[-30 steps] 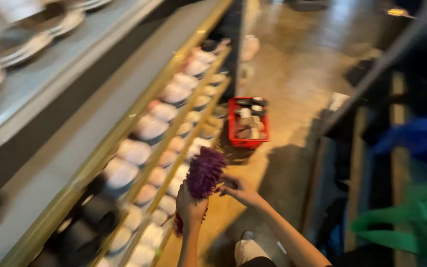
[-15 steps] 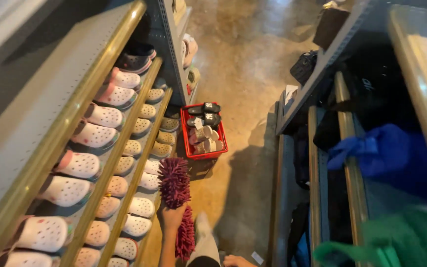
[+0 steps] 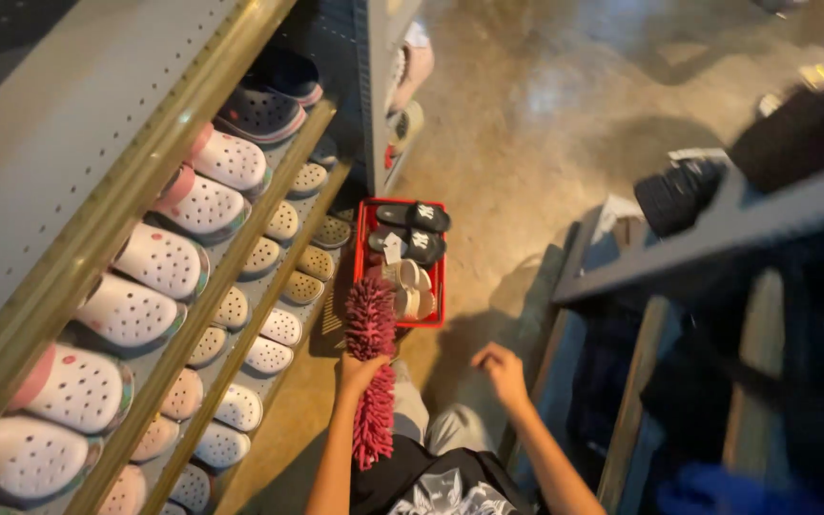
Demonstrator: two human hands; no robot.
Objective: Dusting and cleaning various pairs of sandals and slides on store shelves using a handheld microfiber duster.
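Pink chenille duster [image 3: 371, 367] held upright in the aisle, left hand [image 3: 360, 372] with fingers closed around its middle, just beside the lower shelves [image 3: 240, 286] of white perforated clogs [image 3: 159, 259]. Right hand [image 3: 503, 370] empty, fingers loosely curled, apparently open though slightly blurred. Beyond the duster, a red basket [image 3: 436, 286] of sandals sits on the concrete floor [image 3: 545, 124].

I see a glossy tan concrete floor [image 3: 565, 124] between grey metal shelving [image 3: 78, 181] at left and dark racks [image 3: 717, 248] at right.
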